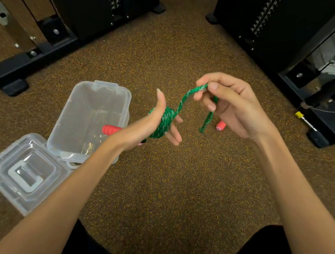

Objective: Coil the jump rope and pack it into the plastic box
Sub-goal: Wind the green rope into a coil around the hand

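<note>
A green jump rope [164,122] is wound in several turns around the fingers of my left hand [152,123]. One red handle [111,130] sticks out behind that wrist. My right hand [226,104] pinches the free rope stretch between thumb and fingers, up and to the right of the coil. From it a short length hangs down toward the second, pink-red handle [221,125], partly hidden behind my right palm. The clear plastic box [76,103] stands open and empty on the floor left of my left hand, its hinged lid [24,172] lying flat in front of it.
Speckled brown rubber floor [177,180] all around. Black gym machine frames with weight stacks stand at the back left [47,34] and back right [279,35], their feet reaching onto the floor. A yellow-tipped pin [302,118] lies at right. My dark-clothed knees fill the bottom edge.
</note>
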### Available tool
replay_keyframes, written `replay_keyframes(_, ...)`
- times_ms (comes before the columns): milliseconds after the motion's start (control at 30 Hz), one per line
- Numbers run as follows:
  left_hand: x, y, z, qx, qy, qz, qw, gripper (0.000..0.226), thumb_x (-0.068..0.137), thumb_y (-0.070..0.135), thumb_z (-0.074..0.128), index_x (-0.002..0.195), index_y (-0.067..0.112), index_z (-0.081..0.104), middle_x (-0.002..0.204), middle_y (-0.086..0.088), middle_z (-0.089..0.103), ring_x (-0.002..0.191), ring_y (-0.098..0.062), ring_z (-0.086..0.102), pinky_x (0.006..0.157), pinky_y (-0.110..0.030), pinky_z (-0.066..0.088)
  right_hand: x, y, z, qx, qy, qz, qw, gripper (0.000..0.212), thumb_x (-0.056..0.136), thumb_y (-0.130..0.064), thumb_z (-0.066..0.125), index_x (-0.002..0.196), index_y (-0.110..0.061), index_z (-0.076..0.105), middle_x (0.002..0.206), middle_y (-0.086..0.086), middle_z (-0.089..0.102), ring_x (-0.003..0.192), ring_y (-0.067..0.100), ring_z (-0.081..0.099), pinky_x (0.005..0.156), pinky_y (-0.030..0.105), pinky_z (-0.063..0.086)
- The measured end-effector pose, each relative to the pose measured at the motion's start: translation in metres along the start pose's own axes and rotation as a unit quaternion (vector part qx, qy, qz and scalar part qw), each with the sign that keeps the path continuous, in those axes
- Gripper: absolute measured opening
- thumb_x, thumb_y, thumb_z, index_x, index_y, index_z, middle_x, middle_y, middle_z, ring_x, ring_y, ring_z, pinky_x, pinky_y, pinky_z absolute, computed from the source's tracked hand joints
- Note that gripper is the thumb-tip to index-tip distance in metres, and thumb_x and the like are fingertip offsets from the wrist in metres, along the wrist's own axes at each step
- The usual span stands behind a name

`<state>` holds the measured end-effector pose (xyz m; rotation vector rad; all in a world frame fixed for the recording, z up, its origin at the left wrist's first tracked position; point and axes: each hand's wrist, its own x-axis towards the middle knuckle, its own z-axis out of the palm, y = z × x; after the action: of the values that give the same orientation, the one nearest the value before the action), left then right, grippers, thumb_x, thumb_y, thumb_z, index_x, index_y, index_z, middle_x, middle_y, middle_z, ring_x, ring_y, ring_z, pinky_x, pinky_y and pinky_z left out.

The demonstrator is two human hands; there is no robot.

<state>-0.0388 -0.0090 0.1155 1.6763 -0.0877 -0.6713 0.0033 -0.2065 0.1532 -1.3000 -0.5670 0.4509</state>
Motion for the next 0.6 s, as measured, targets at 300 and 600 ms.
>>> replay_keyframes(300,-0.003,-0.005,0.011,0.048,-0.067,0.071,0.994,0.049,0.097,0.041,0.04,0.064,0.013,0.063,0.085,0.016,0.069,0.083,0.005,0.065,0.112,-0.05,0.03,0.011,0.026,-0.016,-0.017,0.17,-0.005,0.985,0.021,0.099,-0.011,0.044,0.115,-0.012,0.058,0.09,-0.002,0.066,0.072,0.01,0.051,0.068,0.023,0.041)
replay_keyframes(600,-0.009,0.01,0.0,-0.088,-0.01,0.149,0.985,0.03,0.099,0.025,0.034,0.085,0.013,0.058,0.048,0.001,0.055,0.05,-0.014,0.057,0.066,-0.028,0.053,0.022,0.073,-0.007,-0.09,0.319,0.056,0.942,0.006,0.09,-0.01,0.062,0.085,-0.013,0.062,0.057,-0.005,0.063,0.048,0.003,0.05,0.05,0.015,0.041)
